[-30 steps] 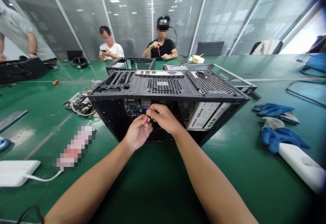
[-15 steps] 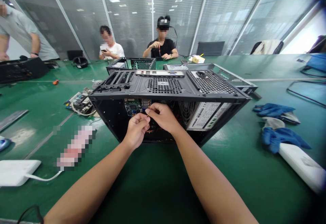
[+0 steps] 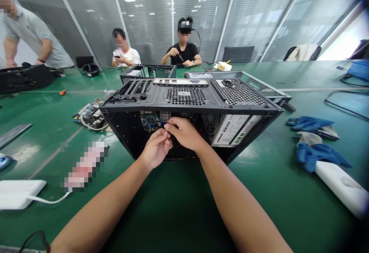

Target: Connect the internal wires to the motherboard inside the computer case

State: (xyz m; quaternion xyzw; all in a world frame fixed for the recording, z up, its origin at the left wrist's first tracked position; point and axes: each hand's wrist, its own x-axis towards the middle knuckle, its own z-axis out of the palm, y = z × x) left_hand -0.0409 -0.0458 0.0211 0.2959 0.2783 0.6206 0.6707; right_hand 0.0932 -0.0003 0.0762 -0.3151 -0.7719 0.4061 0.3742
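A black computer case (image 3: 184, 109) stands on the table, its open side facing me. My left hand (image 3: 157, 147) and my right hand (image 3: 183, 132) meet at the opening, their fingertips pinched close together. A thin twisted orange-and-dark cable (image 3: 168, 116) runs down from inside to my fingers; its end is hidden by them. Behind my hands is the motherboard (image 3: 150, 121), partly covered. Inside at the right sits the power supply (image 3: 230, 130) with its white label, next to a fan grille (image 3: 211, 124).
Left lie a loose circuit board (image 3: 91, 114), a blurred-out phone (image 3: 86, 164) and a white power bank (image 3: 21, 194). Right are blue gloves (image 3: 313, 153) and a white box-like object (image 3: 340, 186). Other case frames (image 3: 259, 84) stand behind. Co-workers (image 3: 184, 51) are across the table.
My left hand has shifted slightly and turned, its fingers still pinched near the right hand's. The right hand stays nearly in place. The person at far left has moved right.
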